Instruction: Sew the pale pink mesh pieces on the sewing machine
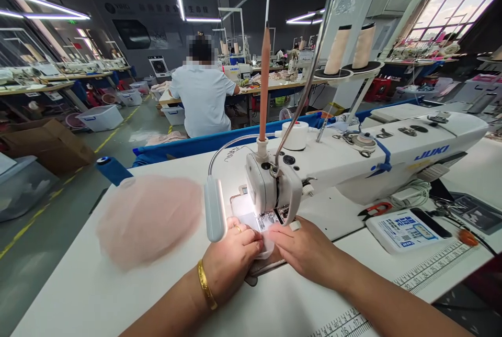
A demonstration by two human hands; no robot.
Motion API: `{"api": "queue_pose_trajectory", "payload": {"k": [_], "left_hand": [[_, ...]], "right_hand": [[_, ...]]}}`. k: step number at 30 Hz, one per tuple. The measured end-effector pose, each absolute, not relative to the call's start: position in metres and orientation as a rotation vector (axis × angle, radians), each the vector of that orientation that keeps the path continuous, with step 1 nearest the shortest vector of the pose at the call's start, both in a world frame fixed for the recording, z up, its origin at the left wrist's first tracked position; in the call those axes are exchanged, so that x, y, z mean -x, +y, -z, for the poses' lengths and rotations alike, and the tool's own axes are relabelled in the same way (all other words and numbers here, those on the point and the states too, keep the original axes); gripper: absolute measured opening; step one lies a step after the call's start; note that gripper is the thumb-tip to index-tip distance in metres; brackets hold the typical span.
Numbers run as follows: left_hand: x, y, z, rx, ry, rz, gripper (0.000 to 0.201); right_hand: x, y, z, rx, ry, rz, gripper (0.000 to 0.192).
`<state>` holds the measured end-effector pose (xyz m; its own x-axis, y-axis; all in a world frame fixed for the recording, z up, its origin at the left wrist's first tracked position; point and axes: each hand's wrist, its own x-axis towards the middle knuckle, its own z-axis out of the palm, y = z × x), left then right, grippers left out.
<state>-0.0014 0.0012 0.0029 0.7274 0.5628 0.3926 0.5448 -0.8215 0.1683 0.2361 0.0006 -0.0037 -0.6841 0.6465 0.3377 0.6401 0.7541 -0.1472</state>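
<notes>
Toward the left edge of the sewing table [98, 295] lies a flat pile of pink mesh fabric [149, 224], well apart from both hands. Next comes the left hand [231, 258], with a gold bangle at the wrist and a ring on one finger; it is lightly curled, fingertips pressing down on a small pale fabric piece [263, 240] just to its right. That piece lies flat on the machine bed, directly under the head of the white sewing machine [353, 159], lit by the gooseneck lamp [215, 215]; its far end runs in under the presser foot, so its long axis seems to lie front to back, pointing away from the person, though most of it is hidden. The right hand [304, 248] lies flat and spread, fingers pinning the piece from the right. Both hands touch it, about equally near the needle. Farther right, red thread snips [374, 210] rest near a printed card [403, 229].
</notes>
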Motion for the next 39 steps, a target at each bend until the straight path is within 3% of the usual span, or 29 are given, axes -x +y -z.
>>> {"api": "queue_pose_trajectory", "payload": {"k": [16, 23, 28, 33, 39], "left_hand": [[0.007, 0.014, 0.007, -2.766, 1.02, -0.587, 0.025], [0.007, 0.01, -0.007, -2.746, 1.001, -0.672, 0.023], [0.015, 0.015, -0.01, -2.69, 1.254, -0.671, 0.026], [0.022, 0.019, -0.006, -2.717, 1.318, -0.581, 0.03], [0.013, 0.008, -0.018, -2.801, 1.257, -0.477, 0.029]], "right_hand": [[-0.231, 0.005, 0.004, 1.066, -2.495, -0.02, 0.024], [-0.232, 0.009, 0.0, 1.091, -2.424, 0.049, 0.036], [-0.234, 0.009, -0.001, 1.047, -2.364, 0.168, 0.036], [-0.23, -0.002, 0.0, 0.733, -2.557, -0.08, 0.045], [-0.26, 0.027, 0.001, 1.277, -2.501, 0.075, 0.028]]}}
